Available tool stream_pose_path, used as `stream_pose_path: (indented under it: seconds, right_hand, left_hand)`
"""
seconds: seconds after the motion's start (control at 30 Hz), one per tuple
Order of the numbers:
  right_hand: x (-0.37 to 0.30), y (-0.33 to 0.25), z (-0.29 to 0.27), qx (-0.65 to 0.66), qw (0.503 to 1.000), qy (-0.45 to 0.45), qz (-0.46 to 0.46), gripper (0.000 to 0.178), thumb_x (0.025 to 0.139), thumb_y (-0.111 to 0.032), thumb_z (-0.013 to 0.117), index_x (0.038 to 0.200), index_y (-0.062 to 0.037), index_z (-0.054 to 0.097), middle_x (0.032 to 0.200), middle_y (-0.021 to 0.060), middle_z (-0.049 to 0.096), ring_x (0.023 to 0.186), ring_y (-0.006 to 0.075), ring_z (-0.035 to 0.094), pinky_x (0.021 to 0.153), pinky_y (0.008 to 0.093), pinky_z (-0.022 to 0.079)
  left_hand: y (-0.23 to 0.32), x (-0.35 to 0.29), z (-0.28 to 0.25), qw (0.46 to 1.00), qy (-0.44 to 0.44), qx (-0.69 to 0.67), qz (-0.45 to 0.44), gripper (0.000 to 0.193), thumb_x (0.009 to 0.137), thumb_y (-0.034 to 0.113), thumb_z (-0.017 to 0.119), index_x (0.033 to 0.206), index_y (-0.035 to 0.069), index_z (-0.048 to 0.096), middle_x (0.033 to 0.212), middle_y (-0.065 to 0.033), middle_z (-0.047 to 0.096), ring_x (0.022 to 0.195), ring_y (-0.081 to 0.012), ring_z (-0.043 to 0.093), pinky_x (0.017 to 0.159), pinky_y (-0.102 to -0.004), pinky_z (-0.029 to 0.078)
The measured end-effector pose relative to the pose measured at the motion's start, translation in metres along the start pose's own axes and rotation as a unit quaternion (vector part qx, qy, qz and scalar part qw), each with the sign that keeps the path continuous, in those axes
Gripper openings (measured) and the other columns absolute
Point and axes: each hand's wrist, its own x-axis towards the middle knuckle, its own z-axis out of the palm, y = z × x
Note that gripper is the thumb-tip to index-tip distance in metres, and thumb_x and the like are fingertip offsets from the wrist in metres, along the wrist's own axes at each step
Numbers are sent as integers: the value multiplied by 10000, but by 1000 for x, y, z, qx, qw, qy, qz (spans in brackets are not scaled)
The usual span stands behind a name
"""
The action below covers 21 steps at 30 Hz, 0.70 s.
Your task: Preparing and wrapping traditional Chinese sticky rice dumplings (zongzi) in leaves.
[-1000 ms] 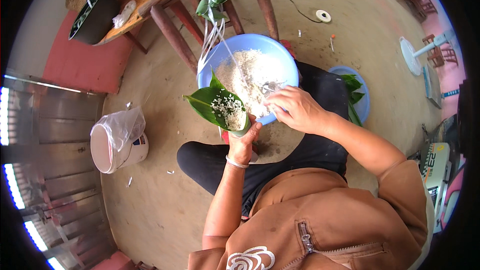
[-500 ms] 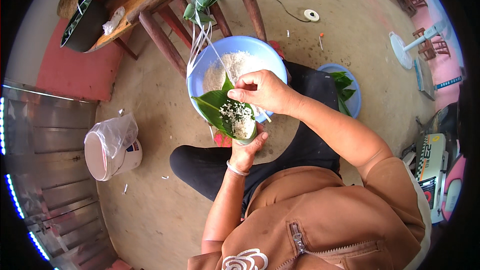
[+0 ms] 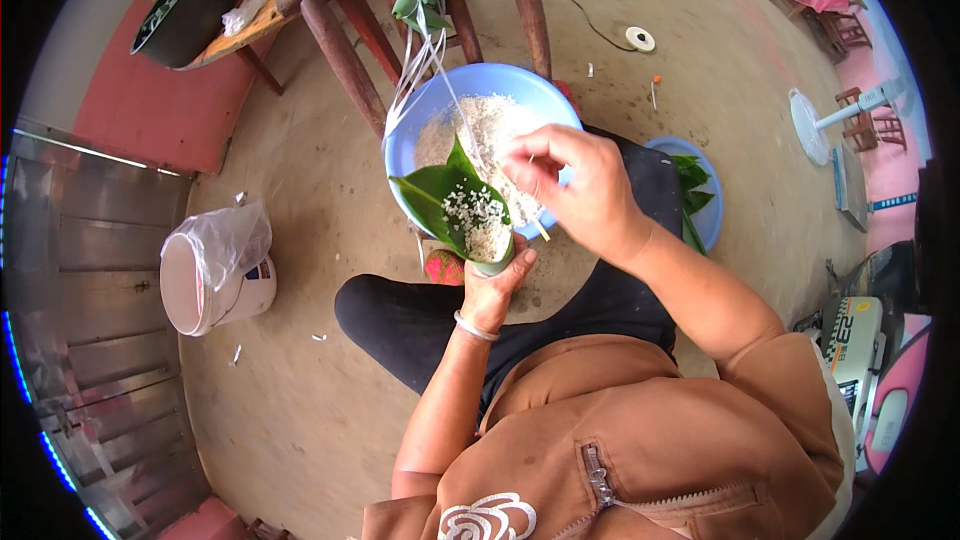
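My left hand is wrapped round the base of a green leaf cone, held at the near edge of a blue basin. White rice fills the cone, with loose grains scattered up the leaf's inner face. More rice lies in the blue basin. Right of the cone, my right hand hovers over the basin with bent fingers. They are smeared by motion, and whether they hold anything cannot be made out. A thin pale stick shows at the basin's near rim.
White strings and tied green leaf bundles hang from a wooden chair behind the basin. A second blue basin with green leaves stands right of my leg. A white bucket with a plastic bag is at left.
My right hand has moved from over the leaf cone to the right, away from it. The left hand still holds the cone. The whole view has shifted slightly.
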Motion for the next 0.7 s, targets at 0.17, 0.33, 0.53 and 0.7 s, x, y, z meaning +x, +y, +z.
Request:
stream_pose_path:
  seconds: [0.17,0.33,0.53,0.7]
  right_hand:
    - [-16,6,21,-233,950,-156,-137,253,808,-247,681,1013,-98,680,1010,31,637,946,224,560,834,383,437]
    - [-15,-6,28,-273,934,-129,-191,399,815,-300,645,1155,-92,627,1224,52,545,1136,270,456,994,461,364]
    - [-42,13,23,-269,922,-175,-215,395,855,-353,593,1135,-76,632,1203,49,545,1174,263,432,1074,487,301]
    - [-29,-5,28,-242,934,-154,-212,389,878,-367,558,1117,-69,635,1176,47,553,1148,249,445,1064,486,303]
  left_hand:
    - [8,5,13,996,-17,9,84,379,807,82,734,1160,54,598,1117,-20,612,997,-121,569,838,-283,475]
    - [-6,13,0,978,-33,154,134,607,835,157,700,1373,18,454,1314,-116,540,1215,-217,507,1012,-350,418]
    - [7,7,9,958,-17,199,207,459,937,220,565,1334,6,480,1323,-134,537,1217,-253,518,1019,-382,425]
    - [0,8,-2,899,-29,340,275,462,927,207,579,1332,10,473,1337,-157,524,1232,-286,510,1017,-385,426]
